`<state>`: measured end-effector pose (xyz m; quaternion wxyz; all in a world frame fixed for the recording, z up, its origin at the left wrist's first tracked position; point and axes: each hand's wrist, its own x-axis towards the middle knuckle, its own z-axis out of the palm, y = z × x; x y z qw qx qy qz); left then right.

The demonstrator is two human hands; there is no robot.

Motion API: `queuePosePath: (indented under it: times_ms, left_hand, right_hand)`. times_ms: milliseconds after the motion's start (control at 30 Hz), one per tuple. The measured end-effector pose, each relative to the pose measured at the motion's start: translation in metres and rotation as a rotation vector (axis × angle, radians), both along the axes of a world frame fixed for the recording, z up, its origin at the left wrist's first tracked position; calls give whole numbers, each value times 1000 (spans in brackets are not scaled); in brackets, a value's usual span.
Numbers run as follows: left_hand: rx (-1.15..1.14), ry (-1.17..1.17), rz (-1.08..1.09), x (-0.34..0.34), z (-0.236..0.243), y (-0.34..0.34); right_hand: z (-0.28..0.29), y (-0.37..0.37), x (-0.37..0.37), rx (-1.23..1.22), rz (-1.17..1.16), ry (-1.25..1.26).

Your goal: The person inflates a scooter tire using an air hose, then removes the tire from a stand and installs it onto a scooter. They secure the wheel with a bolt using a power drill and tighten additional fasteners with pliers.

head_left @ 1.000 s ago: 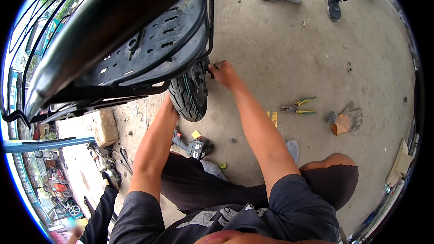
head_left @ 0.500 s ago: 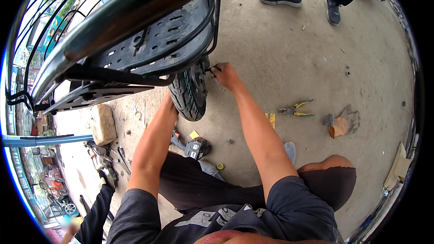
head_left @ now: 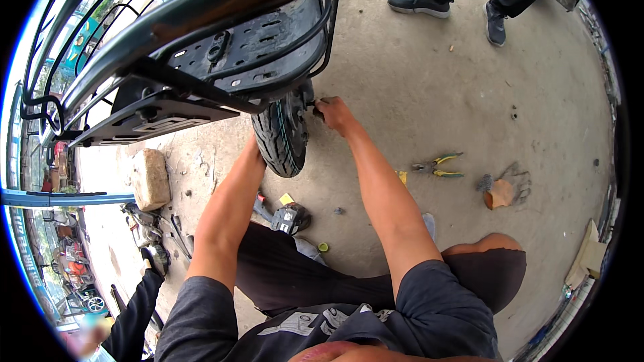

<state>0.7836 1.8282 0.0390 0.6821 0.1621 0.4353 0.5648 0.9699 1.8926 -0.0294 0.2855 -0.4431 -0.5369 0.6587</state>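
Observation:
A black-treaded tire [head_left: 278, 139] hangs upright on the wheel of a two-wheeled vehicle, under its black perforated rear rack [head_left: 258, 50]. My right hand [head_left: 331, 114] is closed at the right side of the wheel, near the hub. A small dark piece shows between its fingers and the hub, too small to name. My left forearm [head_left: 235, 194] reaches up to the left side of the tire. The left hand itself is hidden behind the tire, so its fingers do not show.
Yellow-handled pliers [head_left: 437, 165] and a grey-orange glove [head_left: 504, 188] lie on the concrete to the right. Between my legs is a cordless power tool [head_left: 290, 218]. A stone block [head_left: 151, 179] stands at left. Another person's shoes [head_left: 419, 4] are at the far right, a dark sleeve [head_left: 137, 315] at lower left.
The rack and its bars appear shifted to the right and tilted differently in the view. My right hand has turned slightly at the hub; both arms stay in nearly the same place.

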Motion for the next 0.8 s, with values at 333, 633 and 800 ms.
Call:
queuePosePath:
  times_ms: [333,633,800]
  left_hand:
    - [37,-59,-69,24,-2,13]
    - [17,-65,-31,-1,-11,-3]
    - [23,-61,-34,-14,-25,-5]
  right_hand:
    - [-126,-14,243,22,-149,-1021]
    - [-66,-103,283,-87,-170,-1451]
    - [-56,-125,261,26,-178,-1504]
